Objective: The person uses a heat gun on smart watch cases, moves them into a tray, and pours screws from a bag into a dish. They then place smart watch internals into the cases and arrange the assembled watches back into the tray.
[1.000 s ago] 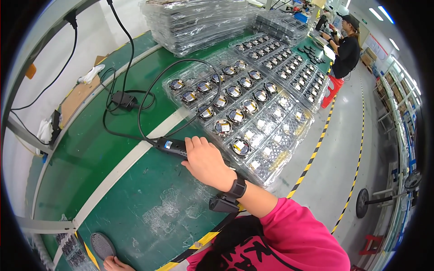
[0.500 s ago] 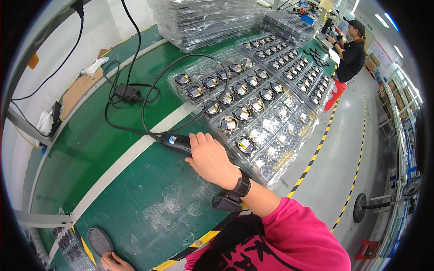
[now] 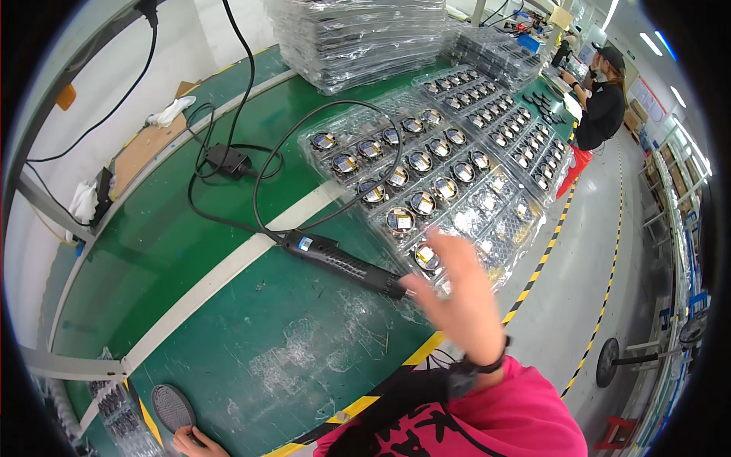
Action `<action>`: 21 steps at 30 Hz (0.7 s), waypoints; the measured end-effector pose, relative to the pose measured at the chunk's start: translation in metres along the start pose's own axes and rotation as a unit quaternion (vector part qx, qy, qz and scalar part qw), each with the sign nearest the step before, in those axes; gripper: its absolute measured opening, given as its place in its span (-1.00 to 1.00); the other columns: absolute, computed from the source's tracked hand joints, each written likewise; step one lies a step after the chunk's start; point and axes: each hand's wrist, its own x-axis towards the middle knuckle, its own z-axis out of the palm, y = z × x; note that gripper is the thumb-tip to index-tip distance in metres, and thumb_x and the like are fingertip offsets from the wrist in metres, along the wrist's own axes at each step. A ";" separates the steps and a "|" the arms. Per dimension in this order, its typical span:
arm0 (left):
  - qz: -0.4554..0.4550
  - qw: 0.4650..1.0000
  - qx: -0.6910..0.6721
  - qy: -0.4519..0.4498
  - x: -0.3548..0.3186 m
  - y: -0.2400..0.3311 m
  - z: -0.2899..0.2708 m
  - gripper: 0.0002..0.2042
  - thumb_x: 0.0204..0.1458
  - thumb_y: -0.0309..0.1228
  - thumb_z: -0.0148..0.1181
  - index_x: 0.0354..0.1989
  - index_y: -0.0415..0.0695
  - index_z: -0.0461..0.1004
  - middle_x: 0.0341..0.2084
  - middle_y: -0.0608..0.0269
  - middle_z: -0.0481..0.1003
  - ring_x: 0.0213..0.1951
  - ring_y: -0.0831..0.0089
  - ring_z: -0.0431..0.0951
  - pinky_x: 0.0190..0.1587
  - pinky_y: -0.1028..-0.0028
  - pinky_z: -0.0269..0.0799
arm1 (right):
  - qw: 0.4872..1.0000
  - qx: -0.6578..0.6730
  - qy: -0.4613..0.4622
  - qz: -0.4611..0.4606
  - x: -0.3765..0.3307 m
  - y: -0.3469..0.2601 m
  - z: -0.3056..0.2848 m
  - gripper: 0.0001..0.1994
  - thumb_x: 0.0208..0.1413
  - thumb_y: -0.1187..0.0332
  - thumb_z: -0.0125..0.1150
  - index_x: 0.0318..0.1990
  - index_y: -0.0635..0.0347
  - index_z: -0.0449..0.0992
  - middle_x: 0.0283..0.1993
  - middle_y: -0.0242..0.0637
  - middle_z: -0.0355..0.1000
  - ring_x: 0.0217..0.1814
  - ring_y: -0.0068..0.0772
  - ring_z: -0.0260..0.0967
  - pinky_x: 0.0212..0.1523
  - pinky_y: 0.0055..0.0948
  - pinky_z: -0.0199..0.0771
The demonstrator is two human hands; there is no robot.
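At the lower left my left hand (image 3: pixel 199 442) has thumb and fingers closed on the near edge of a dark grey oval mesh-faced part (image 3: pixel 173 409). My right hand (image 3: pixel 462 301), smeared by motion, hovers at the near corner of a clear plastic tray (image 3: pixel 487 228); its thumb stands apart from the fingers and nothing shows between them. Beside its thumb is the tip end of a black electric screwdriver (image 3: pixel 343 263), which lies on the green table with its cord looped behind. Round electronic modules (image 3: pixel 400 220) with pale labels fill several tray pockets.
Tall stacks of clear trays (image 3: pixel 358 46) stand at the back. A black cord box (image 3: pixel 228 161) lies left of the cord loop. A white strip (image 3: pixel 228 263) crosses the green table. Another person (image 3: pixel 601 103) works at the far right, beside a taped aisle.
My right hand has come off the screwdriver and moved right to the tray's near corner. The left hand and its oval part stay nearly in place; the view has shifted slightly.
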 end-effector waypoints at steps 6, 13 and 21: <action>-0.012 1.000 -0.015 -0.002 0.002 0.004 -0.003 -0.88 0.09 -0.47 0.11 -0.26 -0.27 0.43 -0.36 -0.05 0.40 -0.28 -0.03 0.36 -0.18 0.11 0.27 | 0.946 -0.291 0.126 0.072 -0.022 0.107 -0.075 -0.50 0.02 0.41 0.27 0.12 0.33 0.31 -0.10 -0.05 0.38 -0.08 -0.02 0.33 -0.03 -0.23 0.33; 0.008 1.000 -0.003 -0.003 0.000 -0.006 0.000 -0.88 0.07 -0.48 0.13 -0.26 -0.25 0.44 -0.37 -0.03 0.41 -0.28 -0.01 0.37 -0.19 0.12 0.27 | 0.993 -0.045 0.007 -0.104 0.068 0.014 -0.073 -0.65 0.03 0.49 0.21 0.02 0.27 0.45 -0.20 -0.13 0.48 -0.14 -0.10 0.44 -0.07 -0.28 0.40; 0.008 0.999 -0.036 -0.005 0.003 0.004 0.001 -0.89 0.06 -0.50 0.12 -0.26 -0.24 0.43 -0.35 -0.01 0.41 -0.26 0.00 0.37 -0.14 0.13 0.27 | 0.948 -0.196 -0.123 -0.219 0.252 0.083 0.098 -0.85 -0.04 0.47 0.15 -0.32 0.34 0.57 -0.40 0.05 0.50 -0.28 0.10 0.47 -0.20 -0.15 0.49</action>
